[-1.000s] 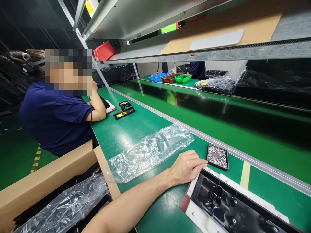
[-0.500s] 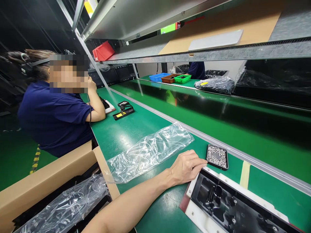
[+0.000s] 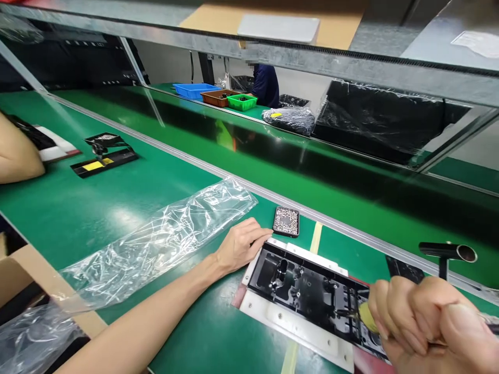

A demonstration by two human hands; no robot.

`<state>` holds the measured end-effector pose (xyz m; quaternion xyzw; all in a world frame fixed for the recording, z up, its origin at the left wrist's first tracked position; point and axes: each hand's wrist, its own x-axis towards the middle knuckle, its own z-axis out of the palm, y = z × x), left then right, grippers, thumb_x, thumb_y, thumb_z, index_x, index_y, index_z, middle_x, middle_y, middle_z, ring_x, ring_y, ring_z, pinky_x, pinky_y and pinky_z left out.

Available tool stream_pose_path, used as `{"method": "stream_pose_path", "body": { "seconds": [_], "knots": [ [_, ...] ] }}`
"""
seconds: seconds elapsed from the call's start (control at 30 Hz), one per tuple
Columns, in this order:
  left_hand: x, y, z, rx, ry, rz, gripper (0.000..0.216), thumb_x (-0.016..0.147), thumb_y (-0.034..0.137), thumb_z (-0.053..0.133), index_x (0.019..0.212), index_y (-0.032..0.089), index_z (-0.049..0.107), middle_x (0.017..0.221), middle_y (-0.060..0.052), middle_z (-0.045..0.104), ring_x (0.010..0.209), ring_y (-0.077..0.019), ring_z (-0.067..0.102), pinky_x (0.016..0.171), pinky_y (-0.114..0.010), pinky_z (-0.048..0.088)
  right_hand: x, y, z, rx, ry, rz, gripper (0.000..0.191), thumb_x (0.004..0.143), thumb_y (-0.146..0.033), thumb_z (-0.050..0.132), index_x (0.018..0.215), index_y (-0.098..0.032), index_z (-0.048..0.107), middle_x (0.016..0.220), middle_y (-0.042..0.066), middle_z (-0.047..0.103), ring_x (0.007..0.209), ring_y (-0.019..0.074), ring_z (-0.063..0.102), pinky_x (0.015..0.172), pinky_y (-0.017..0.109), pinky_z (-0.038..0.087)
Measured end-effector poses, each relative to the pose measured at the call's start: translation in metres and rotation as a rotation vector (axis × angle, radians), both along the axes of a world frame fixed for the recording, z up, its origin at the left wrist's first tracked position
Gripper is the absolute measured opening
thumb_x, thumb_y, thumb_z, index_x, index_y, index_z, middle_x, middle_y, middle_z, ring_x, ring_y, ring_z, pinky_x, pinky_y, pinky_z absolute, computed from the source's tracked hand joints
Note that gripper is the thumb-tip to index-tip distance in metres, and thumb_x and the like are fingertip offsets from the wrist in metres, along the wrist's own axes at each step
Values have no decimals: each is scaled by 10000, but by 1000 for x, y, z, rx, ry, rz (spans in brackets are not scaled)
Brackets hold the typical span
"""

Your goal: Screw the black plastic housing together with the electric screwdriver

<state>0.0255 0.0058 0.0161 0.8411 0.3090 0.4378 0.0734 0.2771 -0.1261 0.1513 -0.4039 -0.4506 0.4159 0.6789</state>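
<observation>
Think of a clock laid over our black part [image 3: 315, 298], which sits in the white holder [image 3: 286, 326] on the green table [image 3: 202, 324]. Our left hand [image 3: 240, 243] is at 10 o'clock, fingers bent, touching the holder's corner; we can't tell how hard it presses. Our right hand [image 3: 432, 322], well apart from it at 3 o'clock, is wrapped tight around a yellow tool [image 3: 367, 318]. The tip is over the part, but we can't tell if it touches.

The tool leans, so its tip could slip and scratch the part. The holder might turn too, since we touch it at just one corner. The tray [image 3: 286, 235] of tiny metal bits [image 3: 280, 221] is at 11 o'clock, right by our fingertips, so a bump could spill them. Our left arm could drag the clear bag [image 3: 167, 241] at 10 o'clock.

We can find no brand to read. A small mark on the part looks like "No", but we aren't sure. The yellow label [image 3: 276, 115] on the far pack [image 3: 294, 122], near 12 o'clock, is too small to read.
</observation>
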Motion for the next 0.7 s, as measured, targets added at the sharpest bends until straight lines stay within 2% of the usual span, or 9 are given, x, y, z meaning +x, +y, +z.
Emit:
{"method": "stream_pose_path", "body": {
  "seconds": [0.17, 0.47, 0.7],
  "knots": [
    [-1, -1, 0, 8, 23, 14, 217, 1083, 225, 550, 1133, 185, 757, 889, -43, 749, 766, -168, 632, 742, -337, 583, -9, 4, 9, 1, -20, -30, 530, 952, -429, 642, 533, -207, 406, 407, -35, 276, 361, 120, 286, 323, 245, 310],
    [-2, -1, -2, -20, -3, 1, 195, 1077, 215, 567, 1138, 178, 749, 891, -41, 737, 786, -166, 624, 713, -319, 569, -13, 3, 9, 13, -14, -50, 516, 934, -385, 666, 528, -200, 407, 416, -45, 269, 362, 110, 296, 335, 229, 333],
    [-2, 0, -5, -40, -3, -5, 194, 1081, 224, 567, 1145, 184, 745, 888, -38, 731, 794, -167, 622, 728, -316, 558, -15, 3, 7, 42, 17, -63, 465, 935, -313, 616, 529, -199, 421, 419, -44, 283, 366, 106, 288, 339, 217, 314]
  ]
}}
